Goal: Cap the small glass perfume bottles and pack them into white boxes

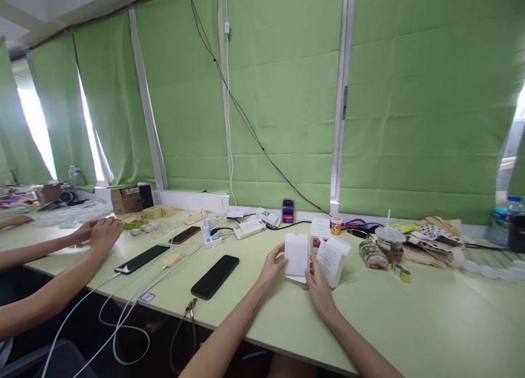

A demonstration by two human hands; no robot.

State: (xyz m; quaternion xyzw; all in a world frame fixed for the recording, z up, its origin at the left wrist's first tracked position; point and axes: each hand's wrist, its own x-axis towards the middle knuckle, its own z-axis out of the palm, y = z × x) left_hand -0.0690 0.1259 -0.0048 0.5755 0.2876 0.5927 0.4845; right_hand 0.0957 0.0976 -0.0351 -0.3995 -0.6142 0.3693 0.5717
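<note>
A plain white box (pixel 297 256) stands upright between my two hands, above the table. My left hand (pixel 273 265) grips its left side, thumb on the face towards me. At its lower right edge, my right hand (pixel 318 282) has its fingers closed on the same box. Just right of it, touching or very near my right hand, is an open white carton (pixel 333 260) with printed text and a raised flap. Behind them stands another white box (pixel 319 230) with a reddish patch.
A black phone (pixel 215 277) lies left of my hands, with a power strip (pixel 210 236) and white cables beyond. A drink cup (pixel 388 238), a wrapped item (pixel 373 255) and small gold-sided rolls (pixel 401 273) are at right. Another person's hands (pixel 102 231) are at far left.
</note>
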